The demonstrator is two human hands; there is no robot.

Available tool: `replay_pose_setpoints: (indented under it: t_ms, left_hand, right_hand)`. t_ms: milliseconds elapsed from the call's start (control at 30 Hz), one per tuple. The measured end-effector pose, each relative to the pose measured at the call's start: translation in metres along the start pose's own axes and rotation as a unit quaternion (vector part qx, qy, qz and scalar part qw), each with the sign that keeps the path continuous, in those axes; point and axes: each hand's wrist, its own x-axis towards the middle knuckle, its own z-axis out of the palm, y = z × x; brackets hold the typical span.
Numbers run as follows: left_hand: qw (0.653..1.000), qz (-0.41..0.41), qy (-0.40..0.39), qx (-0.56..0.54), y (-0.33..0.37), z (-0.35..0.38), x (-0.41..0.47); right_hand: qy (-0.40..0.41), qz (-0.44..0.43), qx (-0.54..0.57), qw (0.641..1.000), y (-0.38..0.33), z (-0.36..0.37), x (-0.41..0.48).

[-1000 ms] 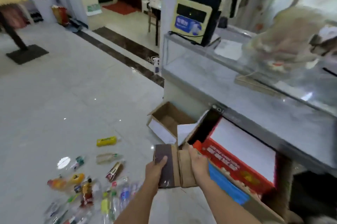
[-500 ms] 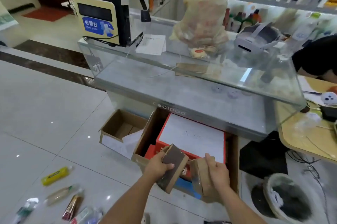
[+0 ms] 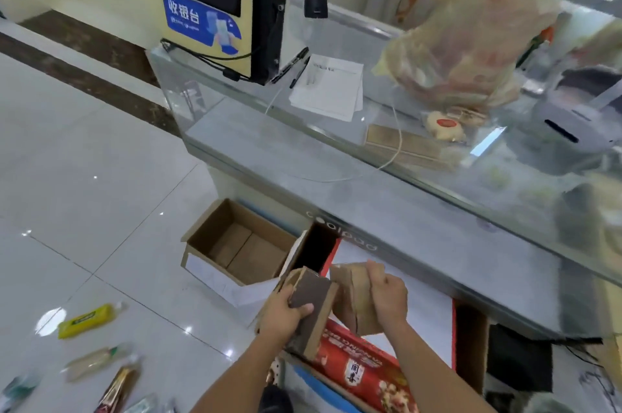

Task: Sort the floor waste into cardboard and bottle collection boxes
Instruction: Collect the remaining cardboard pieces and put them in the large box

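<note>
My left hand (image 3: 281, 315) grips a dark brown-faced cardboard piece (image 3: 311, 291). My right hand (image 3: 387, 295) grips a plain tan cardboard piece (image 3: 350, 291) beside it. Both pieces are held above a large open cardboard box (image 3: 471, 345) that holds a red printed carton (image 3: 360, 365) and a white sheet. A smaller open cardboard box (image 3: 242, 244), with nothing inside, sits on the floor to the left. Bottles lie on the floor at lower left, among them a yellow one (image 3: 85, 320) and a clear one (image 3: 94, 362).
A glass display counter (image 3: 370, 197) runs right behind the boxes, carrying a yellow payment terminal (image 3: 202, 2), papers (image 3: 328, 86) and a full plastic bag (image 3: 471, 39). White tiled floor (image 3: 84, 177) spreads out to the left.
The view has closed in on the counter and boxes. Both hands have risen slightly with the two cardboard pieces, which are now held closer together over the large box.
</note>
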Motion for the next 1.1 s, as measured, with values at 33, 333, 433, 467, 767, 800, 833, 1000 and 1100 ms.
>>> replay_pose_setpoints:
  t_ms: [33, 333, 433, 467, 767, 800, 833, 1000, 1100]
  left_hand:
    - [1.000, -0.017, -0.001, -0.018, 0.000, -0.006, 0.013]
    - [0.989, -0.108, -0.061, -0.080, 0.002, -0.013, 0.075]
    - [0.990, -0.105, -0.075, -0.053, 0.002, -0.015, 0.080]
    - [0.990, -0.107, -0.078, -0.038, 0.000, -0.016, 0.080]
    - [0.986, -0.104, -0.037, 0.124, -0.001, 0.004, 0.070]
    - [0.987, -0.109, -0.038, 0.113, 0.001, 0.007, 0.072]
    - [0.987, -0.123, -0.038, 0.093, 0.002, 0.010, 0.074]
    - [0.983, -0.153, -0.084, 0.060, -0.010, 0.030, 0.082]
    - [0.985, -0.149, -0.073, 0.039, -0.022, 0.042, 0.081]
  right_hand:
    - [0.001, 0.011, 0.019, 1.000, -0.007, 0.009, 0.010]
    - [0.057, 0.117, 0.117, 0.985, -0.040, 0.065, 0.084]
    - [0.073, 0.152, 0.144, 0.975, -0.046, 0.070, 0.102]
    - [0.074, 0.162, 0.155, 0.972, -0.047, 0.072, 0.107]
    - [0.057, 0.195, 0.192, 0.960, -0.076, 0.098, 0.123]
    - [0.056, 0.206, 0.191, 0.958, -0.076, 0.102, 0.124]
    - [0.058, 0.211, 0.185, 0.958, -0.077, 0.104, 0.123]
    - [0.061, 0.209, 0.136, 0.967, -0.049, 0.105, 0.123]
    - [0.076, 0.241, 0.145, 0.957, -0.022, 0.098, 0.128]
